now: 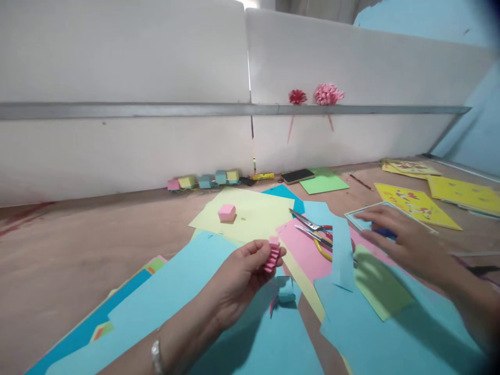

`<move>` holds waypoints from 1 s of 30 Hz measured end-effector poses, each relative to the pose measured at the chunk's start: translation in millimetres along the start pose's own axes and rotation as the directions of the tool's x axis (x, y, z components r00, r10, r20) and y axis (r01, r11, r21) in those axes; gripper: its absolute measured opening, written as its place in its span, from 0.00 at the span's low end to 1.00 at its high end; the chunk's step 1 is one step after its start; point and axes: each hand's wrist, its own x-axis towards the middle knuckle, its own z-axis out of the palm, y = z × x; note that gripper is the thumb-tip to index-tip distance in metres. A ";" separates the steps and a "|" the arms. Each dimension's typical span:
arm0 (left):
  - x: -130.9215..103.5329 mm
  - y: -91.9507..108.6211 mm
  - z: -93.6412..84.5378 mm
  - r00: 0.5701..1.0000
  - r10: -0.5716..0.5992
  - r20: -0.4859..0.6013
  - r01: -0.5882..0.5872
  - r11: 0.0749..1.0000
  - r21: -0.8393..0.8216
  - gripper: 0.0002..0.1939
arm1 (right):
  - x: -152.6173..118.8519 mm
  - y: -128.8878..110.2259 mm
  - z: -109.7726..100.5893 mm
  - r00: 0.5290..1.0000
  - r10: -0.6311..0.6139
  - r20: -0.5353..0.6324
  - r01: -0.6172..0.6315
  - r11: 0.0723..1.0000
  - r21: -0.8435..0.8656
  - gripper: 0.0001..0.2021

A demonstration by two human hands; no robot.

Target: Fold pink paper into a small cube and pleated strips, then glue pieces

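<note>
My left hand (244, 273) is closed on a small pink pleated paper strip (272, 255), pinched between thumb and fingers. Stretched out to the right, my right hand (402, 234) has its fingers apart above a white-edged light-blue card (357, 221). A dark blue object (385, 233) shows just under its fingers; whether they touch it I cannot tell. Below my left hand lies a small blue paper box (286, 289) with a pink string. A pink paper box (226, 213) sits on the pale yellow sheet (258, 200). Scissors (312, 225) with red and yellow handles lie between my hands, partly under a blue paper strip (342, 255).
Coloured sheets overlap across the table. Along the back stand several small paper boxes (205, 180), a yellow marker (263, 176) and a phone (297, 176). Yellow cards (417, 205) lie at the right. Two paper flowers (328, 95) are on the rail of the white panel.
</note>
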 end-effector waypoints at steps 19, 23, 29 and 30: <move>-9.9 -11.4 -6.8 0.856 0.415 0.309 -0.491 0.462 0.738 0.19 | -6.3 -115.0 57.3 0.999 -0.012 0.039 -0.017 0.758 0.653 0.06; 2.6 -27.4 -25.6 0.725 0.412 0.552 -0.550 -0.137 0.824 0.43 | -18.7 -97.5 63.3 0.980 -0.183 -0.080 0.200 0.925 0.323 0.07; 9.3 -39.4 -28.8 0.688 0.457 0.564 -0.490 -0.280 0.825 0.25 | -30.9 -85.5 82.7 0.980 -0.196 -0.048 0.200 0.924 0.325 0.07; 8.0 -36.9 -27.2 0.689 0.494 0.530 -0.467 -0.256 0.846 0.25 | -31.8 -86.3 84.0 0.975 -0.213 -0.067 0.223 0.911 0.347 0.07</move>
